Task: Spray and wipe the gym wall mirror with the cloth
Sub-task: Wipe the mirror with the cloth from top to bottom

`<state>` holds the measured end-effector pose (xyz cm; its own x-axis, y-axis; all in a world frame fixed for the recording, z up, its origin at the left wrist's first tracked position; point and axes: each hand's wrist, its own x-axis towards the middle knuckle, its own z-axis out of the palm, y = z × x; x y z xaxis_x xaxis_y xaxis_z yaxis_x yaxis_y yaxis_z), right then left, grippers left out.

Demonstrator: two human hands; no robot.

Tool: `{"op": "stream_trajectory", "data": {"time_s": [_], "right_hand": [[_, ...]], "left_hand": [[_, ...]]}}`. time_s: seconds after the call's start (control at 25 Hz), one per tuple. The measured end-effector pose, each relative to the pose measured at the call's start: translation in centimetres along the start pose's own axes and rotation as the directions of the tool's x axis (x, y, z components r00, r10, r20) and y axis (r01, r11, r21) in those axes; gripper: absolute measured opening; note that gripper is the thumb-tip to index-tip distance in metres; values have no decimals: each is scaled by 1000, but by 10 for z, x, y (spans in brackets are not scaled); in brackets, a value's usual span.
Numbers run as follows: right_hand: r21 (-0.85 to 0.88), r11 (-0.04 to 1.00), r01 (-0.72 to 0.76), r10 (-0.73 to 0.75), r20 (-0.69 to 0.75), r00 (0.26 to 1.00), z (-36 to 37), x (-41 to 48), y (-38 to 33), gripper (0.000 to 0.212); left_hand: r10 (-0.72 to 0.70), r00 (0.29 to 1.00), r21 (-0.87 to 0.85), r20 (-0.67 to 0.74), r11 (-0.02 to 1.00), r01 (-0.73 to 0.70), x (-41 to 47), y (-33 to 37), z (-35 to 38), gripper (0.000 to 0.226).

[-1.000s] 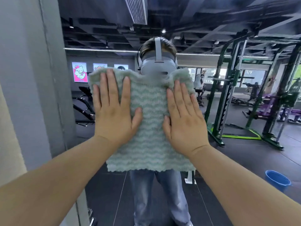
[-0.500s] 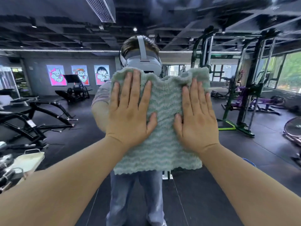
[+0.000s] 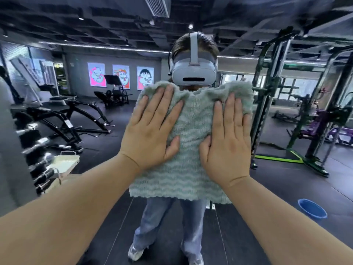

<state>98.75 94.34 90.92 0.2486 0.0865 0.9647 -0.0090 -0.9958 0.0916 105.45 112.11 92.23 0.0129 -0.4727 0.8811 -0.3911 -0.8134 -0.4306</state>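
Green cloth (image 3: 191, 150) lies flat on the mirror (image 3: 57, 131), left hand (image 3: 150, 134) and right hand (image 3: 227, 148) splayed open, pressing it for broad wiping contact.

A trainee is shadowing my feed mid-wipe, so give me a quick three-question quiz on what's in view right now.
1. True or false: the left hand and the right hand both press flat, fingers straight, on the light green cloth against the mirror.
2. The basin reflected low on the right is: A red, B blue, C white.
3. Fill in: ___ cartoon posters show on the reflected back wall.
Key: 1 true; 2 B; 3 three.
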Motion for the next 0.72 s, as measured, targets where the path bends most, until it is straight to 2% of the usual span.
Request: {"op": "stream_trajectory", "data": {"time_s": [0.16,0.36,0.56,0.72], "right_hand": [[10,999,51,-51,-34,998,30,22,-107,65],[26,989,144,-145,-1,990,67,37,-235,66],[-2,959,283,-279,147,949,86,-15,-277,70],[-20,944,329,-316,228,921,82,-32,-279,67]], "left_hand": [[-169,985,47,39,985,167,-55,-101,-8,73],[-358,932,16,64,934,357,-120,-206,-21,74],[-457,876,-24,154,885,466,-174,-216,-15,76],[-421,865,-27,272,896,444,-213,-210,-20,79]]}}
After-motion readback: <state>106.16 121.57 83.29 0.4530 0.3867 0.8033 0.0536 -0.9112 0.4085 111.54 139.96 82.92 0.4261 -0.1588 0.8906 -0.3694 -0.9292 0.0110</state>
